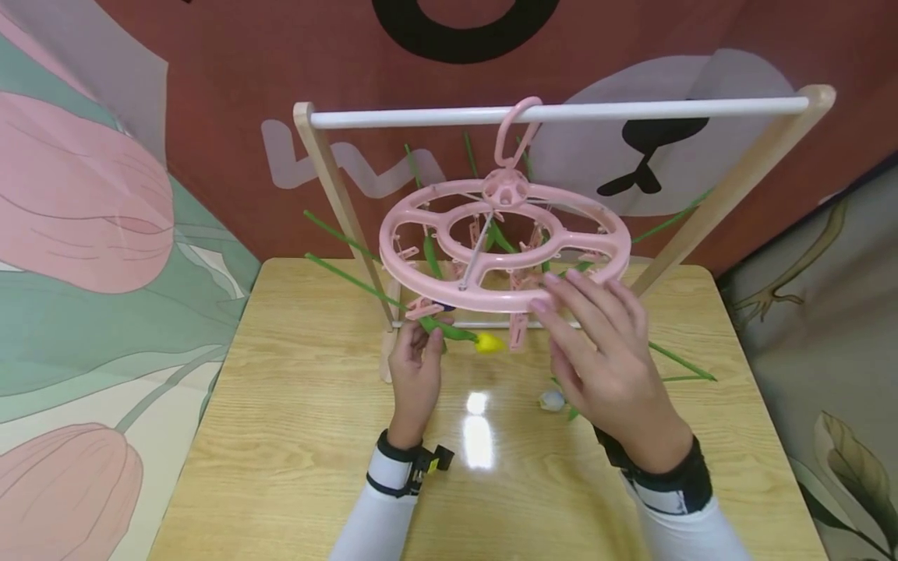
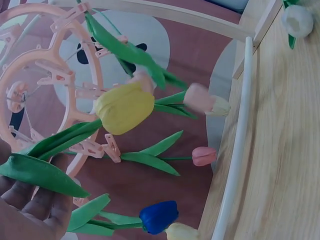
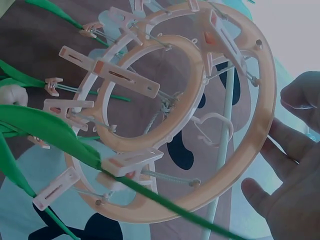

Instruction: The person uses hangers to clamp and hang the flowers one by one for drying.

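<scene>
A pink round clip hanger [image 1: 505,300] hangs by its hook from a white bar. Several artificial tulips are clipped around it. The left hand [image 1: 415,366] is below the hanger's left front edge, fingers curled about the leaves of a yellow tulip [image 1: 489,343]. In the left wrist view, those leaves [image 2: 47,172] cross in front of the fingers, partly hiding them. A pink clip [image 1: 425,308] is by this tulip's stem. The right hand [image 1: 613,366] has its fingers extended, touching the front right of the ring [image 3: 267,120]. A clip [image 1: 517,331] hangs between the hands.
The white bar [image 1: 435,118] rests on a wooden stand with a slanted right post [image 1: 737,187]. A white tulip [image 1: 552,401] lies on the wooden table [image 1: 281,467]. Blue [image 2: 159,217] and pink [image 2: 204,156] tulips hang in the left wrist view. A printed cloth stands behind.
</scene>
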A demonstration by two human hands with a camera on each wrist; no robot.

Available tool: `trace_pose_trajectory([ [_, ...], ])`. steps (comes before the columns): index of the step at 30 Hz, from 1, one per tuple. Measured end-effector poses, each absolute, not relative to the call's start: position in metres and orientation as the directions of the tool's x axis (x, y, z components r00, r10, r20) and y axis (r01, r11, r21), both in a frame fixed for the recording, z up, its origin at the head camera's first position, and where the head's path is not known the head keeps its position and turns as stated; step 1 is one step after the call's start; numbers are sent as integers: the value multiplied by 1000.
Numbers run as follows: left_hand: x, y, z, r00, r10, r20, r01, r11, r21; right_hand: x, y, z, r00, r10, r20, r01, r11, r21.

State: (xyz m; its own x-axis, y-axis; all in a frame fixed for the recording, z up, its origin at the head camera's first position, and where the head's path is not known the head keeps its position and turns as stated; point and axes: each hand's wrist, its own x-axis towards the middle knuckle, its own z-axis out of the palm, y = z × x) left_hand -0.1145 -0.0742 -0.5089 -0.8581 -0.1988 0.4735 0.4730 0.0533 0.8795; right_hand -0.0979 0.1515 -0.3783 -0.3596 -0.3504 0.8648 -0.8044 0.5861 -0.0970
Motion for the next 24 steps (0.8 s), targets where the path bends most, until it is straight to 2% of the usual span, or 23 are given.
trace_pose_trajectory([
  [10,-122,-79,-508,-837,-200,510,499,105,860,-97,150,-378,-351,-354,867,-811,578,-92],
  [13,-122,-80,-508,-833,-203,515,499,130,857,-95,147,-378,-278,-298,913,-828,556,-70],
  [17,-122,-80,-508,-832,-209,515,491,156,857,-93,141,-382,-117,-222,968,-866,501,10],
  [19,-122,-81,-508,-831,-210,515,488,167,857,-91,142,-389,-83,-218,972,-881,472,30],
  [21,-122,-81,-508,-828,-209,520,490,180,853,-88,148,-401,-109,-243,964,-888,460,16],
  [24,-121,-82,-510,-821,-211,530,491,212,845,-84,166,-423,-206,-298,932,-880,473,-44],
])
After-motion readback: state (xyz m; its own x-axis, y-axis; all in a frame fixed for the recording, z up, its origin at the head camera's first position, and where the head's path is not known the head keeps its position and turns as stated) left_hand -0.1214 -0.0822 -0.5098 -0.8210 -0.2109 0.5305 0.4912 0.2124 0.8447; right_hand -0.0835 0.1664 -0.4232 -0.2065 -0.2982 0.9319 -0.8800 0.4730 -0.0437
